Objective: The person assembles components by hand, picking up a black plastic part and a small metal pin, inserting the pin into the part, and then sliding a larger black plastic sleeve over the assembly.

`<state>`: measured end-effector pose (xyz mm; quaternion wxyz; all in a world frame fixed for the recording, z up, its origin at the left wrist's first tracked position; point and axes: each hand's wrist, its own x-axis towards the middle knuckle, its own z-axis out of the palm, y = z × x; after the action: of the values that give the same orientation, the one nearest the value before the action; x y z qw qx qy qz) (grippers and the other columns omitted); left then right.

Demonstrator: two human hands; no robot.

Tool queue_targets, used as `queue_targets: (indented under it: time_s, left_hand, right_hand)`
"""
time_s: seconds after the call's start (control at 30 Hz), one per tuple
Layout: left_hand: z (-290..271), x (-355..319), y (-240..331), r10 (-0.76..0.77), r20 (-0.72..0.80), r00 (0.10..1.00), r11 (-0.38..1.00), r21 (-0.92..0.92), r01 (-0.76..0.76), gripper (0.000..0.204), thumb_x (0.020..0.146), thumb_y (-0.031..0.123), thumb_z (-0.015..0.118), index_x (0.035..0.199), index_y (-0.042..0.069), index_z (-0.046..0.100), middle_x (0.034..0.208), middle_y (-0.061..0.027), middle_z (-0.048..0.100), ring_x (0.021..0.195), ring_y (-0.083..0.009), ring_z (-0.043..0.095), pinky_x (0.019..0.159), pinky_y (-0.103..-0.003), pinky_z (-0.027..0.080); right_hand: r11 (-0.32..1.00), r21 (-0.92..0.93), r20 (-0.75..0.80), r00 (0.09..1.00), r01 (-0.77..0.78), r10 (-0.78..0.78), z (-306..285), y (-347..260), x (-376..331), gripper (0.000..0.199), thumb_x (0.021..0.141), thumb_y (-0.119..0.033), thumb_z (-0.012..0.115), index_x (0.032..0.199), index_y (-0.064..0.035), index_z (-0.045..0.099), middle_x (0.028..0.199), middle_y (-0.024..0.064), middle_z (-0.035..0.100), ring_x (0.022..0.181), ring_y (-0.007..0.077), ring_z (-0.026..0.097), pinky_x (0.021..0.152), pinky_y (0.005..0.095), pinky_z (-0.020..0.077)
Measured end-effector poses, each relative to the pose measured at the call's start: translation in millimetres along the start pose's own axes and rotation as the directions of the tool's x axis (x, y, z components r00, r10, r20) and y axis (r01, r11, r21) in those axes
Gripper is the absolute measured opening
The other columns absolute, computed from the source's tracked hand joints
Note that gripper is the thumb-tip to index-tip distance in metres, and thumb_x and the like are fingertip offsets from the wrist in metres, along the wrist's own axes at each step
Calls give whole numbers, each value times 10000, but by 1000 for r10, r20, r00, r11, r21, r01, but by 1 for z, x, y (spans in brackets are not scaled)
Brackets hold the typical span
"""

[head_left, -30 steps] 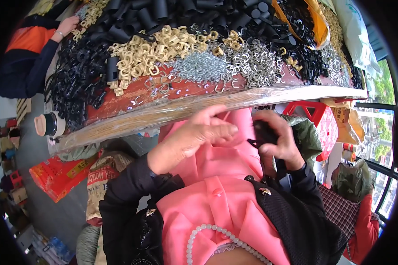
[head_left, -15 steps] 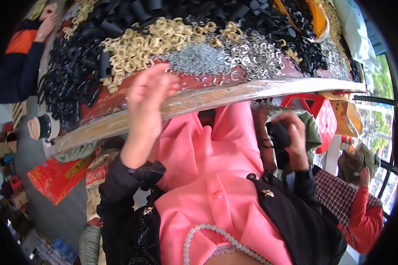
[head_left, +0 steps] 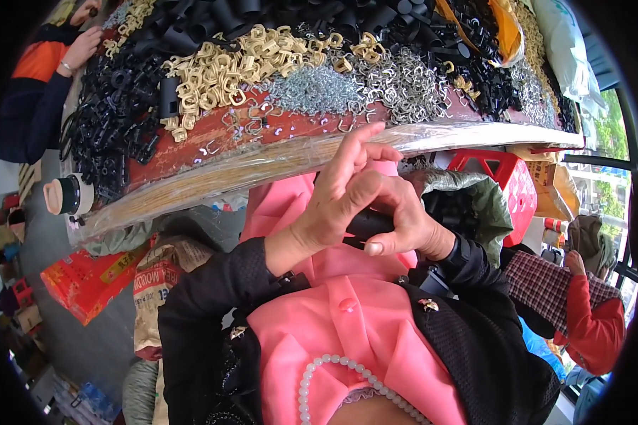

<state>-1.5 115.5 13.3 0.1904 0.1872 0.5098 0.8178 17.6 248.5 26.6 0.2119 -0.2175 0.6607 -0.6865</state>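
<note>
Over my lap both hands meet around a black plastic part (head_left: 368, 225), roughly cylindrical and partly covered by my fingers. My right hand (head_left: 412, 219) is closed on it, its thumb below the part. Against it from the left comes my left hand (head_left: 333, 205). Two of its fingers reach up and to the right, while the thumb side curls in at the black part. Whatever small thing the left fingertips may pinch is hidden. Just beyond, on the table, lie grey screws (head_left: 312, 91), bent metal clips (head_left: 407, 85) and beige plastic rings (head_left: 237, 64).
The table's wooden front edge (head_left: 276, 161) runs under plastic film. Black parts pile up at left (head_left: 113, 120). A green sack (head_left: 475, 202) of dark parts stands right, beside a red stool (head_left: 521, 191). Co-workers sit at far left (head_left: 39, 92) and right (head_left: 595, 319).
My left hand has come back from the table edge to the right and down. My right hand has brought the black part leftward from beside the sack, and the hands now meet.
</note>
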Motion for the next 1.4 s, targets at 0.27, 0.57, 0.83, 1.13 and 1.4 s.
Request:
queue_targets:
  time_s: [0.27,0.57,0.83,1.13,1.4]
  left_hand:
    - [-9,-7,14,203,-28,979,896,409,-174,549,771,394,520,1146,12,396,1058,-129,475,1017,-185,437,889,-311,315]
    - [-127,-36,51,342,-133,930,60,991,120,120,680,60,586,799,48,570,777,-72,540,712,-238,538,621,-323,441]
    - [-148,-30,31,127,-241,962,157,963,220,68,680,49,570,743,49,545,757,-79,515,713,-268,531,610,-355,435]
    - [-111,-29,49,94,-226,969,635,764,117,35,756,31,547,767,1,531,695,-47,530,563,-112,517,508,-230,413]
    - [-79,-35,46,125,-59,990,810,583,-68,52,775,17,535,819,-4,515,718,-31,526,590,-72,499,520,-203,417]
  right_hand:
    - [981,-190,95,994,-27,46,-15,-13,3,560,610,-372,713,936,29,496,811,61,533,734,119,504,647,253,413]
    - [107,-962,-183,880,-253,439,-86,-8,-86,417,628,-319,643,919,-35,547,896,115,551,787,287,527,704,358,396]
    - [363,-931,118,977,46,178,-30,-6,26,314,672,-173,613,948,-50,527,958,82,531,849,276,505,740,359,366]
    - [964,-240,99,985,-116,143,7,17,71,204,800,-185,548,898,-8,522,787,75,556,656,131,539,563,228,426]
    - [932,187,99,950,-309,295,11,3,63,180,842,-182,500,852,-4,530,688,24,546,576,64,501,518,185,417]
